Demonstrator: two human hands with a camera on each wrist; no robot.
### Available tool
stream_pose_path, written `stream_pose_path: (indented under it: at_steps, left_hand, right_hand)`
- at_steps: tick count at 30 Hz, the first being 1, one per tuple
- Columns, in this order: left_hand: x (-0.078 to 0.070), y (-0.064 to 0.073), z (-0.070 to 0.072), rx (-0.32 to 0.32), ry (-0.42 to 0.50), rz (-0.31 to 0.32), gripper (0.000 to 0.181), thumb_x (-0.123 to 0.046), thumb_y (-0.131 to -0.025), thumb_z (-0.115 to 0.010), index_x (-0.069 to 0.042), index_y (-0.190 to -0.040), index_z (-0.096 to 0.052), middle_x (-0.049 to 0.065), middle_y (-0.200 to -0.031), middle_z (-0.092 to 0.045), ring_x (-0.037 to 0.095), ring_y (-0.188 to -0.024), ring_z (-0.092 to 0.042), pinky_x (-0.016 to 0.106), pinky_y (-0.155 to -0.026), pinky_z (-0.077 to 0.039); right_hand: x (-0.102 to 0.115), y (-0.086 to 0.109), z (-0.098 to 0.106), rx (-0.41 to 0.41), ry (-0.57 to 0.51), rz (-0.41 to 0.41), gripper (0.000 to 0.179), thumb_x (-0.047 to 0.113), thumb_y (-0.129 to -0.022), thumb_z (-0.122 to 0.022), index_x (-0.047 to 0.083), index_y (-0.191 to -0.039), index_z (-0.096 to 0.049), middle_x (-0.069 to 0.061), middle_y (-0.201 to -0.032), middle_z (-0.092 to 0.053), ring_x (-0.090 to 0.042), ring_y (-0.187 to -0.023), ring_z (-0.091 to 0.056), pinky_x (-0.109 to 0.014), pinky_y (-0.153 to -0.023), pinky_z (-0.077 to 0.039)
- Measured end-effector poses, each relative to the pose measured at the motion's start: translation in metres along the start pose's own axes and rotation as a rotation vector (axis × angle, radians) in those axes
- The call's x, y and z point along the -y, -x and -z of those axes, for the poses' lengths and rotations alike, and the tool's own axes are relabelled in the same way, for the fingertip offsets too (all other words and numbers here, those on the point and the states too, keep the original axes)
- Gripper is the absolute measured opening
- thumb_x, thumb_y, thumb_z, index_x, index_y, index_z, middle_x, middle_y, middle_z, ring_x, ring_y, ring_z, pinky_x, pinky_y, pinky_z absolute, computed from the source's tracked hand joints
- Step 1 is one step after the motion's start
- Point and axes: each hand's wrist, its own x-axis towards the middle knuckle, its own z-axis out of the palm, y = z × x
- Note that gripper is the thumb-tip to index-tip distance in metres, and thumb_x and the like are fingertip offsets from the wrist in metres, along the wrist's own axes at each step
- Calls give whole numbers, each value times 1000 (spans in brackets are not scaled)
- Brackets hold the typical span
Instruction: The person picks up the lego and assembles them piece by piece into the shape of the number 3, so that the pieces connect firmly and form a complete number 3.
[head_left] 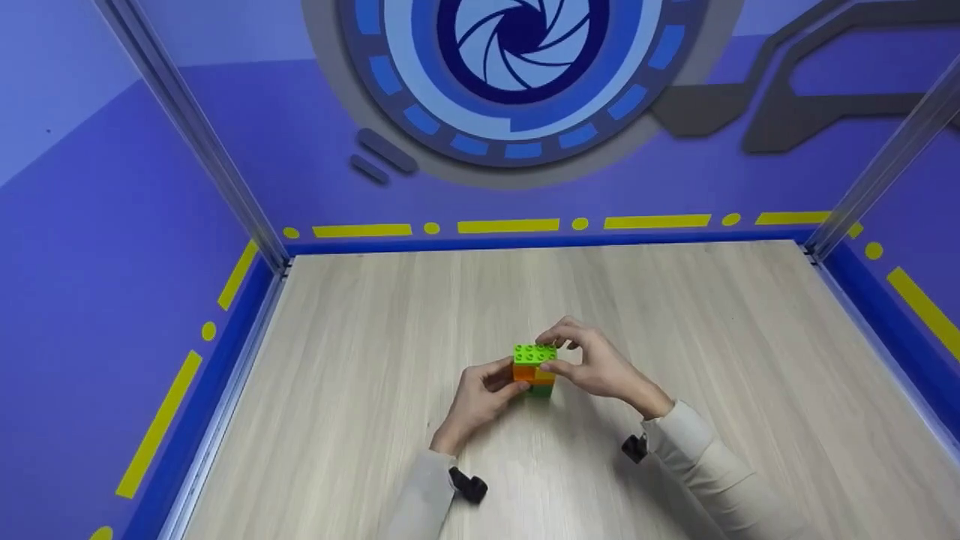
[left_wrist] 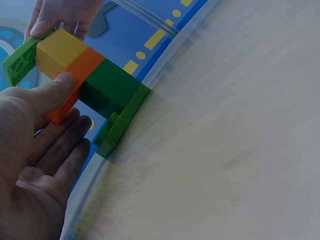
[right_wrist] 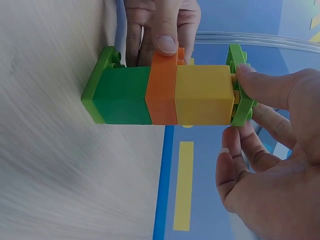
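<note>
A small tower of toy building bricks stands upright on the table. From the bottom it has a flat green brick [right_wrist: 101,75], a dark green brick [right_wrist: 122,97], a flat orange brick [right_wrist: 161,92] and a yellow brick [right_wrist: 204,95]. At the top, a light green flat brick [head_left: 531,352] sits slightly tilted, with yellow studs showing beneath it in the right wrist view. My left hand [head_left: 480,394] holds the orange brick from the left, thumb in front. Thumb and fingers of my right hand [head_left: 600,366] pinch the light green brick at its right end.
The wooden table [head_left: 390,322] spreads around the tower. Blue walls [head_left: 480,202] with yellow marks border its back and sides, and metal posts [head_left: 262,225] stand at the rear corners.
</note>
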Motion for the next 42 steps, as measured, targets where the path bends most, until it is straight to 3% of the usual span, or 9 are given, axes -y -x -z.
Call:
stream_pose_path:
  at_steps: [21,28,35,42]
  left_hand:
    - [0,0,0,-2,0,4,51,-15,-99,-78,-7,-147,-64,13,-142,-70,27,-129,-69,32,-106,-58]
    - [1,-1,0,5,5,-3,50,-13,-99,-77,-5,-147,-63,16,-141,-69,31,-130,-69,32,-106,-58]
    - [0,-2,-1,3,-9,-8,50,-15,-100,-77,-5,-147,-64,16,-142,-69,30,-129,-69,34,-106,-58]
    - [-1,-1,-1,-1,-19,10,51,-16,-99,-78,-7,-147,-64,13,-141,-70,27,-129,-69,32,-106,-58]
  right_hand:
    - [-3,3,-3,-19,-19,1,27,20,-94,-84,20,-121,-77,3,-114,-70,-22,-108,-63,-41,-93,-50]
    - [-5,3,-5,-29,-9,13,26,20,-94,-84,20,-120,-78,4,-113,-70,-21,-107,-64,-51,-91,-53]
    - [-5,5,-6,-42,-21,-6,27,19,-94,-84,22,-120,-78,7,-110,-68,-18,-108,-62,-38,-92,-49]
    - [-6,6,-8,-43,-20,1,27,17,-95,-83,22,-120,-78,7,-109,-66,-18,-109,-62,-37,-92,-45]
